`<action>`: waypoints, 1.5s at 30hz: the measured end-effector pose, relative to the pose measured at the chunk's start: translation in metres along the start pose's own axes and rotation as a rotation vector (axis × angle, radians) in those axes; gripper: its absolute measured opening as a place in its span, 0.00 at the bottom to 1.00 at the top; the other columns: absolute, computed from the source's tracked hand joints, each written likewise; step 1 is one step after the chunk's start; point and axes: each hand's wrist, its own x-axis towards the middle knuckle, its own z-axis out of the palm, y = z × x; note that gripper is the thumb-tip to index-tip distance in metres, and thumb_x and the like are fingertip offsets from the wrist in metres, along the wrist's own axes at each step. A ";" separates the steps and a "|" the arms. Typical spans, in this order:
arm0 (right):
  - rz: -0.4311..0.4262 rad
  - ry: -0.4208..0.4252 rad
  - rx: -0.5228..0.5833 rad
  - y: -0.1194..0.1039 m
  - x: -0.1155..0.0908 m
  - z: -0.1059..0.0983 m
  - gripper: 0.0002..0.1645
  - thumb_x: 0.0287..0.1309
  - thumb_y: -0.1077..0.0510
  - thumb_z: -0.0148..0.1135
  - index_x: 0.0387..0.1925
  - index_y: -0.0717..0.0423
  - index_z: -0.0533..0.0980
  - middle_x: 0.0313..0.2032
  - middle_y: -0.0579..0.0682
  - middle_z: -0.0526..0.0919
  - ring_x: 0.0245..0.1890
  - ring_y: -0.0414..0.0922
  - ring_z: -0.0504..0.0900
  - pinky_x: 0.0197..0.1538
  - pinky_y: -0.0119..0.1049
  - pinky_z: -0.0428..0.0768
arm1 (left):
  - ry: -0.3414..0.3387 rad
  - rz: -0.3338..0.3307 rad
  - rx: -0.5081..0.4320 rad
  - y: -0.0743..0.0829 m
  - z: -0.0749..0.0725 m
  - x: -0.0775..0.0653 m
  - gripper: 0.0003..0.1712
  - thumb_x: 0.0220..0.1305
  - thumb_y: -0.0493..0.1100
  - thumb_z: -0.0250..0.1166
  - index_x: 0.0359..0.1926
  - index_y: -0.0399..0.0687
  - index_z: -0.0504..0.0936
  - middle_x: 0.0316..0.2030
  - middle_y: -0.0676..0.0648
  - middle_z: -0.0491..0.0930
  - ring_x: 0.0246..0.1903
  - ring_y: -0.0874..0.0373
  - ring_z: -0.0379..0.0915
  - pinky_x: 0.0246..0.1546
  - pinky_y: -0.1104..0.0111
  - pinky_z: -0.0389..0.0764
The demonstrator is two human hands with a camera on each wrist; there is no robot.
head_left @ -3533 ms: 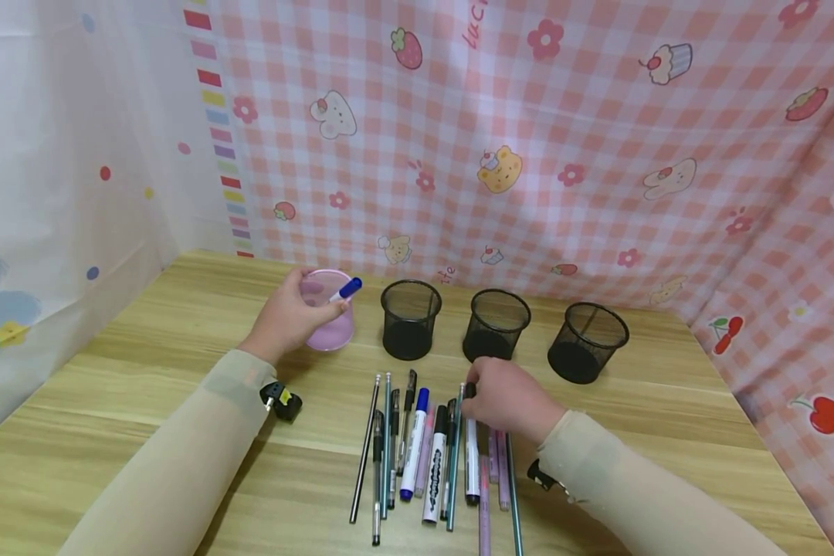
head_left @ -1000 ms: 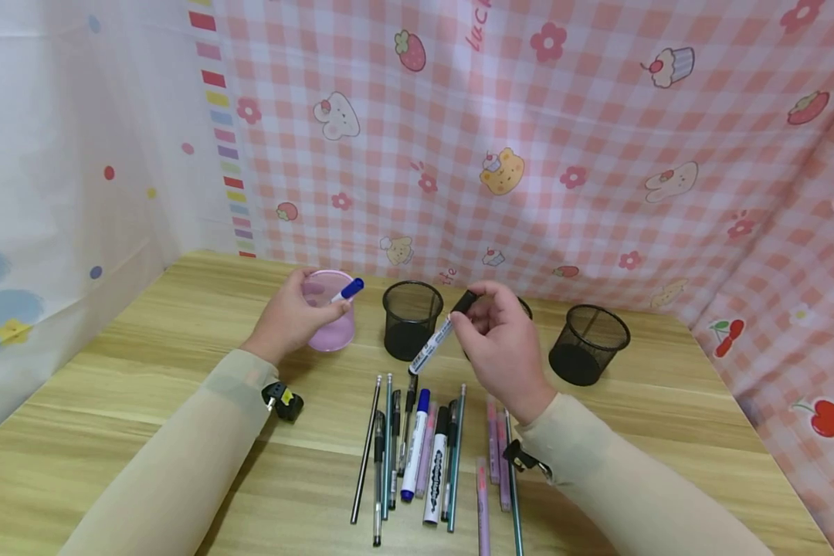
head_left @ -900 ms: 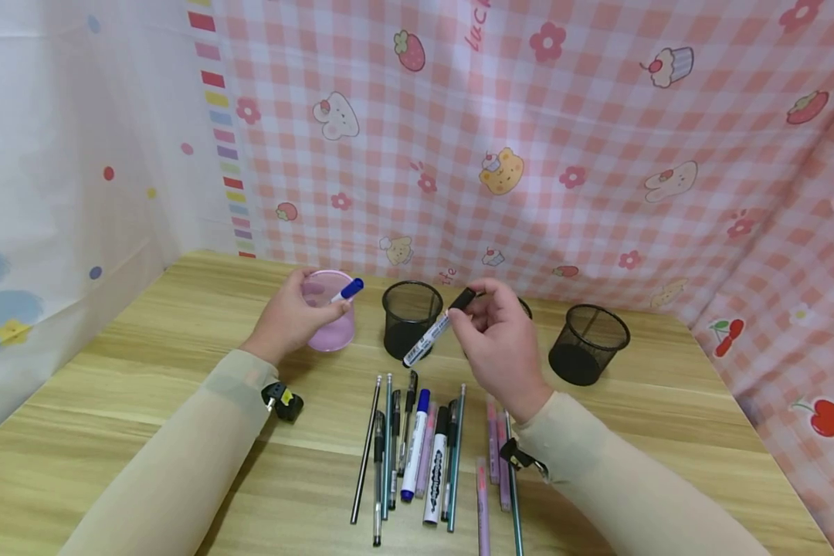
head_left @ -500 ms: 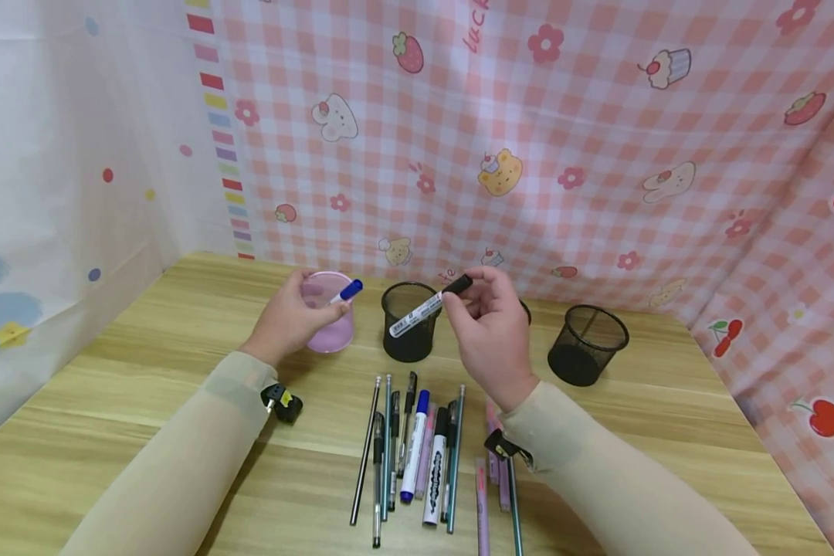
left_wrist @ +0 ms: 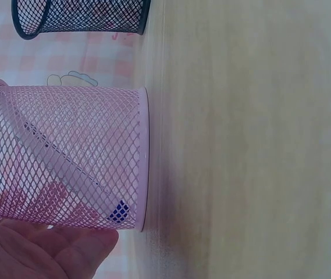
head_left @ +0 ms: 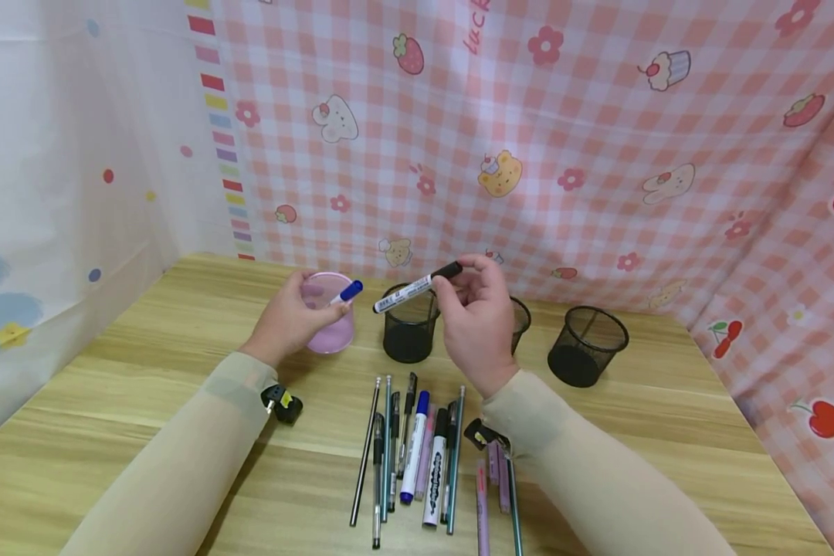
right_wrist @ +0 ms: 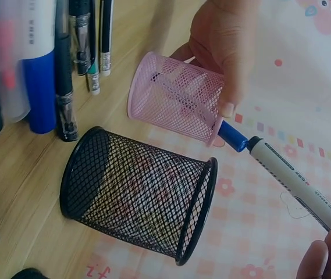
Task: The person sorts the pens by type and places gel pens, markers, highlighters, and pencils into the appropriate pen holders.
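My left hand (head_left: 285, 320) grips a pink mesh pen cup (head_left: 331, 336) at the back left, thumb at its rim. A blue-capped marker (head_left: 351, 290) leans inside it, cap sticking out above the rim. Through the mesh in the left wrist view, its blue lower end reaches near the cup's base. My right hand (head_left: 481, 328) pinches a black-capped marker (head_left: 407, 295) by its cap end, tilted, above the nearest black mesh pen cup (head_left: 408, 344). Its free end points left toward the pink cup. In the right wrist view that end overlaps the blue cap.
Two more black mesh cups stand to the right, one partly behind my right hand, the other, a black cup (head_left: 577, 363), in full view. Several pens, pencils and markers lie in front, among them a blue-capped marker (head_left: 414, 448) and a chunky black-capped marker (head_left: 435, 467).
My right hand has picked the black-capped marker up from the row, then carried it up and left over the nearest black cup, tilting it flatter. The left hand has stayed at the pink cup.
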 end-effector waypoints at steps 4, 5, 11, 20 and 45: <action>0.009 0.015 0.019 0.001 0.001 0.007 0.17 0.71 0.62 0.66 0.57 0.59 0.72 0.40 0.60 0.86 0.27 0.40 0.76 0.31 0.31 0.74 | -0.001 0.001 -0.002 0.001 0.000 0.000 0.58 0.61 0.67 0.74 0.79 0.45 0.58 0.71 0.33 0.71 0.66 0.36 0.74 0.63 0.41 0.79; 0.010 0.017 0.023 0.001 0.002 0.009 0.17 0.71 0.62 0.66 0.57 0.59 0.72 0.40 0.59 0.86 0.27 0.40 0.77 0.31 0.31 0.74 | -0.001 0.001 -0.001 0.001 0.000 0.000 0.58 0.61 0.67 0.74 0.79 0.45 0.58 0.71 0.33 0.71 0.66 0.36 0.74 0.63 0.41 0.79; 0.003 0.021 0.033 0.004 0.006 0.021 0.18 0.72 0.62 0.66 0.57 0.61 0.72 0.40 0.60 0.86 0.28 0.41 0.77 0.31 0.30 0.73 | -0.003 0.003 0.003 0.001 -0.001 -0.001 0.59 0.60 0.67 0.74 0.79 0.44 0.58 0.71 0.32 0.71 0.66 0.35 0.74 0.64 0.40 0.77; 0.004 0.015 0.041 0.007 0.009 0.036 0.17 0.71 0.63 0.66 0.56 0.60 0.72 0.40 0.60 0.86 0.28 0.39 0.77 0.31 0.30 0.75 | -0.009 -0.005 0.000 0.001 -0.001 0.000 0.56 0.61 0.65 0.75 0.79 0.45 0.58 0.71 0.33 0.70 0.66 0.36 0.74 0.64 0.40 0.78; 0.041 -0.018 -0.004 0.012 0.009 0.057 0.12 0.70 0.64 0.67 0.51 0.61 0.76 0.40 0.59 0.88 0.31 0.43 0.81 0.32 0.28 0.76 | -0.006 0.004 0.000 -0.001 -0.001 0.000 0.57 0.60 0.66 0.74 0.79 0.46 0.58 0.71 0.33 0.71 0.67 0.35 0.74 0.64 0.40 0.78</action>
